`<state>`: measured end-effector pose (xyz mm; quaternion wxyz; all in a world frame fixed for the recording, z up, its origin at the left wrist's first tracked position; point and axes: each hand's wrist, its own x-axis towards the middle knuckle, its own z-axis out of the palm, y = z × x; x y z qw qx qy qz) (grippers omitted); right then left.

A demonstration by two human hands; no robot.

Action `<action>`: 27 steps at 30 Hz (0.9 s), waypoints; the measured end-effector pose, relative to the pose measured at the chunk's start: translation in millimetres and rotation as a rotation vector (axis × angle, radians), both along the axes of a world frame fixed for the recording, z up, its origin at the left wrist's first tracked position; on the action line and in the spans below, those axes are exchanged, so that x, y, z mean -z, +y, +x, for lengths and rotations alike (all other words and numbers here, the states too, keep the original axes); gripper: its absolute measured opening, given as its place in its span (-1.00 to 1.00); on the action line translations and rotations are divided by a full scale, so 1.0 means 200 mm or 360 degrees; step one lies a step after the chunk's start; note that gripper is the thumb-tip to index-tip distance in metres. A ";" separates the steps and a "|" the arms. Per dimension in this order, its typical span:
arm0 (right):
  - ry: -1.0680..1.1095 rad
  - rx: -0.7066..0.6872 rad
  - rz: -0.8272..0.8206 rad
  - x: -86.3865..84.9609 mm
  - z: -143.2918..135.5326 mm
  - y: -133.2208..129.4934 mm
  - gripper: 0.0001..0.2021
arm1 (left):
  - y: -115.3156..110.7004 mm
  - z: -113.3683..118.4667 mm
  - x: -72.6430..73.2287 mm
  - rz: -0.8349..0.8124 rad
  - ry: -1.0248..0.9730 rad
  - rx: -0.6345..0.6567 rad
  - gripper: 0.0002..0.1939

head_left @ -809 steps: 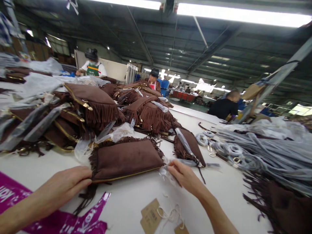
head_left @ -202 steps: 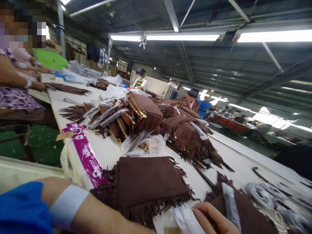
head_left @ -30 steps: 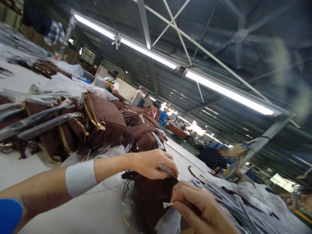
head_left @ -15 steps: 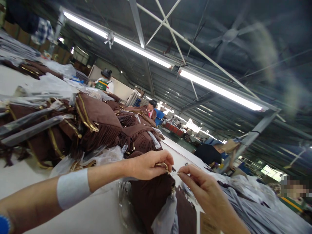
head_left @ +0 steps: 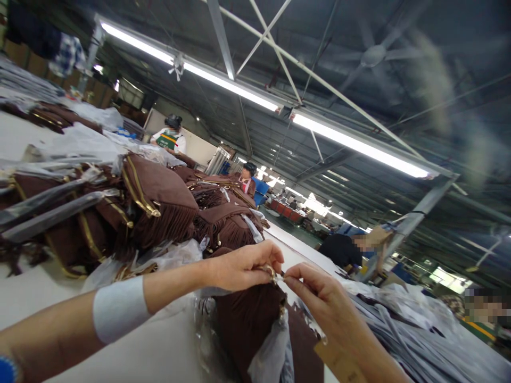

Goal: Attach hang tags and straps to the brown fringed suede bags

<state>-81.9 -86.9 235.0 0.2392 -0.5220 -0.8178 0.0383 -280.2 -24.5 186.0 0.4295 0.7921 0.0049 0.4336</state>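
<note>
A brown bag (head_left: 249, 324) with fringe stands in front of me, a clear plastic bag around part of it. My left hand (head_left: 243, 266) is closed on a gold-coloured metal ring (head_left: 272, 273) at the bag's top. Right beside that ring, my right hand (head_left: 319, 298) pinches the end of a thin pale string (head_left: 279, 278). A tan card tag (head_left: 339, 364) hangs below my right wrist, apparently on the same string. Pale wrapping (head_left: 271, 348) covers a part that hangs from the bag's near side.
Many brown fringed bags (head_left: 163, 186) with gold zips lie heaped on the white table (head_left: 159, 340) to the left. Grey wrapped straps and plastic (head_left: 395, 330) lie at the right. Co-workers, one in a green apron (head_left: 166, 140), stand farther off.
My right hand has moved left, bringing the string end up to the gold ring. The tan tag has swung and tilted. My left hand has stayed nearly still.
</note>
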 end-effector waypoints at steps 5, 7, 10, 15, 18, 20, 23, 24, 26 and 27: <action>-0.0003 -0.0049 0.0015 0.00 0.00 0.01 -0.75 | 0.00 0.00 -0.01 -0.0077 0.0015 0.0030 -0.79; -0.0012 -0.0057 -0.0006 -0.01 0.00 0.01 -0.76 | 0.00 0.01 -0.01 -0.0085 0.0014 0.0055 -0.79; -0.0064 -0.0064 -0.0011 -0.02 0.00 0.01 -0.76 | 0.02 0.01 0.00 -0.0104 0.0019 0.0086 -0.80; -0.0155 -0.0137 0.0027 -0.03 0.00 0.02 -0.78 | 0.03 0.01 0.01 -0.0141 0.0015 0.0137 -0.78; -0.0189 -0.0181 0.0059 -0.03 0.00 0.02 -0.76 | 0.03 0.01 0.00 -0.0149 -0.0018 0.0162 -0.77; -0.0206 -0.0215 0.0071 -0.03 0.00 0.02 -0.76 | 0.03 0.01 0.00 -0.0155 -0.0024 0.0175 -0.77; -0.0252 -0.0218 0.0114 -0.04 0.01 0.03 -0.75 | 0.03 0.01 -0.01 -0.0186 -0.0003 0.0179 -0.77; -0.0274 -0.0208 0.0137 -0.04 0.01 0.03 -0.76 | 0.03 0.01 -0.01 -0.0202 0.0004 0.0173 -0.77; -0.0311 -0.0208 0.0170 -0.04 0.01 0.03 -0.76 | 0.03 0.01 -0.01 -0.0228 0.0006 0.0165 -0.78; -0.0318 -0.0216 0.0175 -0.04 0.01 0.03 -0.76 | 0.03 0.00 -0.01 -0.0238 0.0004 0.0164 -0.78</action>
